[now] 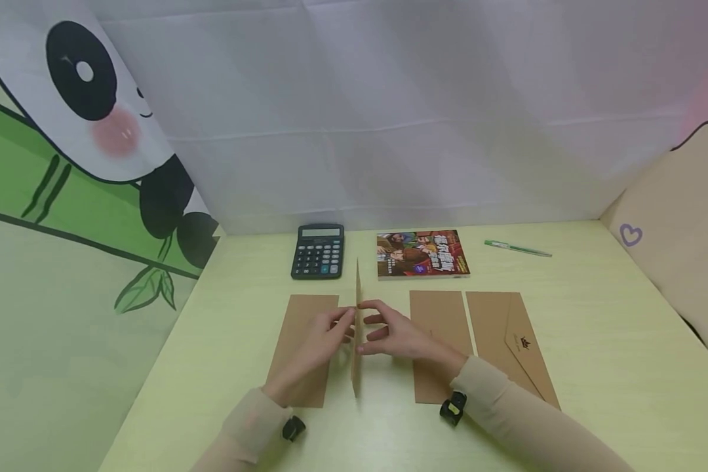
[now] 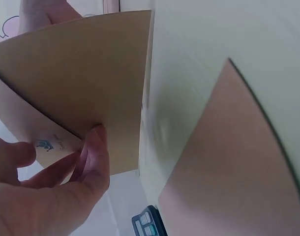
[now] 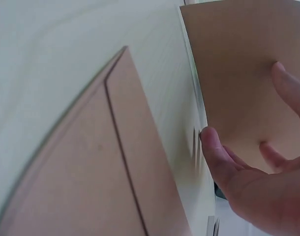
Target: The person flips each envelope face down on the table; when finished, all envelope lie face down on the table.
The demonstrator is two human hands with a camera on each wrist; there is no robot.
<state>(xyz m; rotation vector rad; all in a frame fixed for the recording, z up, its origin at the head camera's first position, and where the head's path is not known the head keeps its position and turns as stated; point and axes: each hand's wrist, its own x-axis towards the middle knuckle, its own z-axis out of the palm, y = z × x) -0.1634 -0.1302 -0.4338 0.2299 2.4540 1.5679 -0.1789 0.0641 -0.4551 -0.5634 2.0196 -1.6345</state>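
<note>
A brown kraft paper envelope [image 1: 356, 288] stands on its edge above the table, seen nearly edge-on in the head view. My left hand [image 1: 330, 334] is on its flap side; the left wrist view shows the flap with a small crown print, and the fingertips [image 2: 97, 135] pinch at the flap's point. Against the plain face, my right hand [image 1: 398, 334] has its fingers and thumb spread, with fingertips [image 3: 279, 69] touching the paper. Another brown envelope [image 1: 297, 321] lies flat beneath the left hand. Two more lie under the right forearm: a left one [image 1: 439, 311] and a right one [image 1: 495, 321] with a crown-marked flap.
Behind the hands are a black calculator [image 1: 317, 252], a colourful book [image 1: 421, 254] and a green pen [image 1: 518, 248]. A white cloth [image 1: 389, 131] hangs along the table's back edge. A painted wall [image 1: 65, 314] borders the left side.
</note>
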